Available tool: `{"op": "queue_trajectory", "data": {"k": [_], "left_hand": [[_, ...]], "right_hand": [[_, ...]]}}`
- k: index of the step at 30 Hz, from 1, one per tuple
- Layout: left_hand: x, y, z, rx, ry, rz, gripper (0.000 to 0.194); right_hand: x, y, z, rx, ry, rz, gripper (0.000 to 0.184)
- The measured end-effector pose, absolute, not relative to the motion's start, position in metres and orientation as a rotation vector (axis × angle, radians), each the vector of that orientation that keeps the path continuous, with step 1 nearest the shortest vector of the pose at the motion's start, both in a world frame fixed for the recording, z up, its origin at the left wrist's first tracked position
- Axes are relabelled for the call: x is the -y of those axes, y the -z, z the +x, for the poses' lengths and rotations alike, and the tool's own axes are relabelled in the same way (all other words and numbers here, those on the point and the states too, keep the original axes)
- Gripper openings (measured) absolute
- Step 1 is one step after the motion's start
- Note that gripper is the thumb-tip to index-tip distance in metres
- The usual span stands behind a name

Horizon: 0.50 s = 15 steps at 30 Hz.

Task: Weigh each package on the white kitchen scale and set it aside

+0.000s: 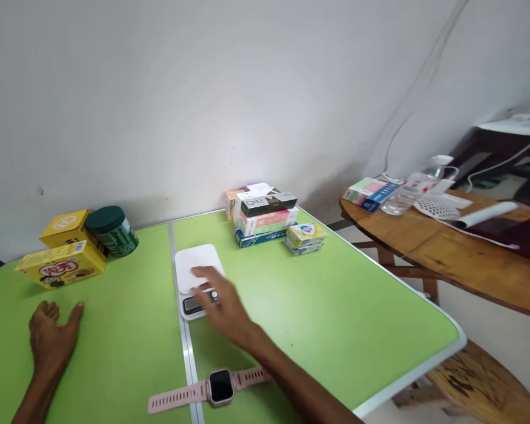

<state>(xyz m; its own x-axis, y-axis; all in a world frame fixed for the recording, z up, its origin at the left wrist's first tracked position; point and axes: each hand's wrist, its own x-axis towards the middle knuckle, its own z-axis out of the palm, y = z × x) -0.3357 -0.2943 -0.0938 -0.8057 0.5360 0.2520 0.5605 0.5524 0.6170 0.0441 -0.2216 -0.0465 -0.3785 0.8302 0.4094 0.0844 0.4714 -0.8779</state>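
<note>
My right hand hovers over a white digital kitchen scale, its fingers apart, slightly blurred and holding nothing. The fingers partly cover the scale's dark display strip; whether they touch it I cannot tell. Resting on the green table at the left, my left hand has its fingers loosely curled and the thumb held apart, with nothing in it. A smartwatch with a pink strap lies flat near the front, and my right forearm passes over its right end. Nothing sits on the scale's visible platform.
Yellow boxes and a dark green canister stand at the back left. Stacked cartons and small yellow-topped boxes are at the back right. Beyond the edge, a wooden table carries a plastic bottle; a wooden stool stands below.
</note>
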Motion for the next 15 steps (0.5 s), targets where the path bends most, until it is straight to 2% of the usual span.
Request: {"op": "queue_trajectory", "data": {"k": [2, 5, 10, 13, 15], "left_hand": [[0.315, 0.095, -0.293, 2.779, 1.266, -1.03, 0.09], [0.342, 0.101, -0.229, 2.844, 1.484, -1.105, 0.092], [0.344, 0.094, -0.136, 2.782, 1.54, -1.522, 0.064], [0.315, 0.08, -0.072, 2.534, 1.463, -1.958, 0.047], [0.284, 0.076, -0.023, 2.297, 1.476, -2.315, 0.045]], "right_hand": [[0.203, 0.065, 0.103, 1.58, -0.812, -0.967, 0.031], [0.171, 0.094, 0.186, 1.297, -0.518, -1.213, 0.036], [0.117, 0.124, 0.282, 0.991, -0.309, -1.444, 0.053], [0.085, 0.127, 0.304, 0.906, -0.32, -1.457, 0.064], [0.068, 0.125, 0.307, 0.907, -0.356, -1.427, 0.069]]}}
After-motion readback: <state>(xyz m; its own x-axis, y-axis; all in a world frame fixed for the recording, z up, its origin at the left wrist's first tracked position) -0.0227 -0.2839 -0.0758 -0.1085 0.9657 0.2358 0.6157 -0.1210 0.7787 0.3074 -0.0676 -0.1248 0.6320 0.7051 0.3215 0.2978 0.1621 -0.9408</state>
